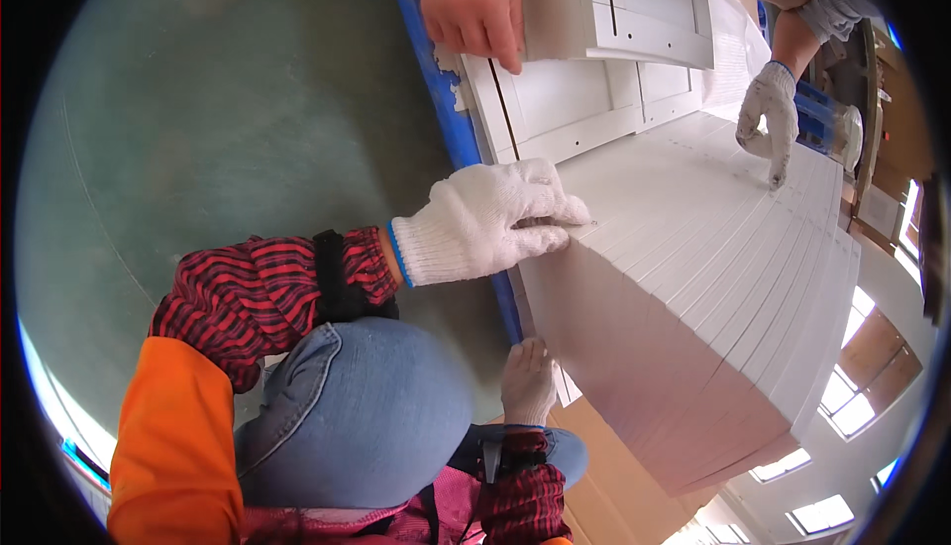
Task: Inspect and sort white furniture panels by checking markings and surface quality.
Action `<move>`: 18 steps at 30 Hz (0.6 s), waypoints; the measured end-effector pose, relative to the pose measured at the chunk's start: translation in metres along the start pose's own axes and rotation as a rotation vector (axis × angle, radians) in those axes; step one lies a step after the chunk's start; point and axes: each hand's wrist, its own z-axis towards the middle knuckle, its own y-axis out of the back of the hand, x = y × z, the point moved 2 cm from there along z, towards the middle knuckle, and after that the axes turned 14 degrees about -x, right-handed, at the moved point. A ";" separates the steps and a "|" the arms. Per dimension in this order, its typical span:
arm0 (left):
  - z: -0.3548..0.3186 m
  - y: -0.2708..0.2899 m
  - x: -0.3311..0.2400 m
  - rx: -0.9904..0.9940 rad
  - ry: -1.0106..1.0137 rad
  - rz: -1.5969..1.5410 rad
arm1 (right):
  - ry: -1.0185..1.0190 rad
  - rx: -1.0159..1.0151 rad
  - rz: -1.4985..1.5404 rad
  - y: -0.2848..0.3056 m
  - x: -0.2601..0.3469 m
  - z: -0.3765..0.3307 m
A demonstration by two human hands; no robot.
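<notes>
My left hand (490,220), in a white knit glove, has its bent fingers and thumb closed on the near upper corner of a white panel (604,337). This panel is the front one of a row of white panels (738,248) standing on edge, packed face to face. Lower down, my right hand (528,383), also gloved, has its fingers bent together at the same panel's side edge; part of its grip is hidden. A co-worker's gloved hand (771,121) points a finger down onto the row's top edges. The co-worker's bare hand (475,5) rests beside a framed white door panel (649,0).
More framed white panels (575,109) lie under the co-worker's panel. A blue beam (436,69) with chipped paint runs along the row's left side. Green floor (248,79) spreads left. My denim-covered knee (367,411) sits between my arms, and brown cardboard (604,466) lies below the panels.
</notes>
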 end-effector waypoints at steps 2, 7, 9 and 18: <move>0.003 0.000 -0.001 0.012 -0.029 0.016 | 0.011 -0.018 0.026 0.002 -0.001 0.007; 0.006 0.003 -0.003 0.056 0.073 -0.023 | -0.015 0.060 0.065 0.001 -0.004 0.010; 0.006 0.004 -0.004 0.067 0.110 -0.075 | -0.042 0.001 0.114 0.000 -0.003 0.010; 0.018 0.008 -0.011 0.209 0.107 0.117 | -0.107 0.132 0.027 0.021 0.000 0.021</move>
